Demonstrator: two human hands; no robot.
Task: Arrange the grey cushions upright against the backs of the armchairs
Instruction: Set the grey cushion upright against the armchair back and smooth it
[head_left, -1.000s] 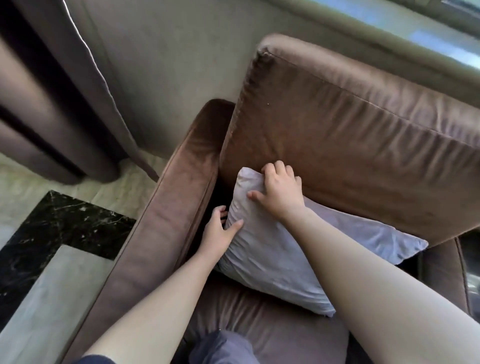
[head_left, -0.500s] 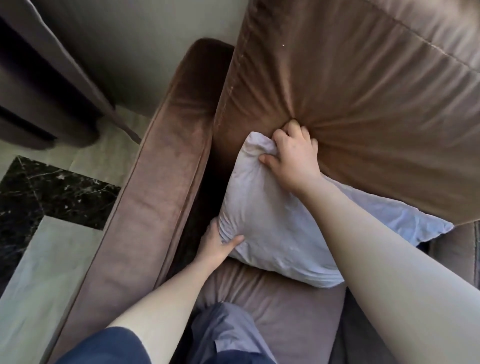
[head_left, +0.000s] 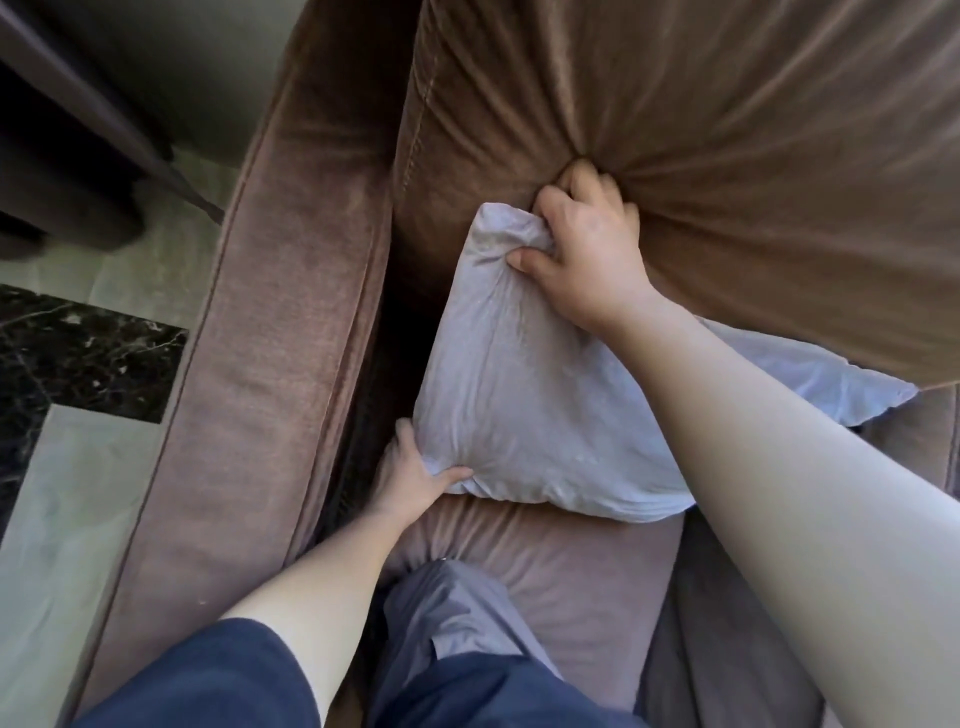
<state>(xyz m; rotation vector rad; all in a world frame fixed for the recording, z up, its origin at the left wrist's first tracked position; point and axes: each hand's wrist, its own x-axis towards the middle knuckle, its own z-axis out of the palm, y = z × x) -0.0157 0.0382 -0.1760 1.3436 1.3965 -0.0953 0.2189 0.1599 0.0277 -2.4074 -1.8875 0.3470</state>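
Two corners of the grey cushion (head_left: 519, 395) are held: left grip (head_left: 410, 483) pinches the bottom one, right grip (head_left: 587, 249) bunches the top against the armchair back (head_left: 727, 130). Looks nearly upright, just not settled yet.

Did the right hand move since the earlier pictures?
Yes: the right hand, gripping the cushion, has pushed into the backrest, which now dimples around it.

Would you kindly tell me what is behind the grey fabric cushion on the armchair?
The armchair's brown padded backrest stands behind the grey fabric cushion, dented by the right hand gripping the cushion's top corner. Their contact is hidden by the cushion.
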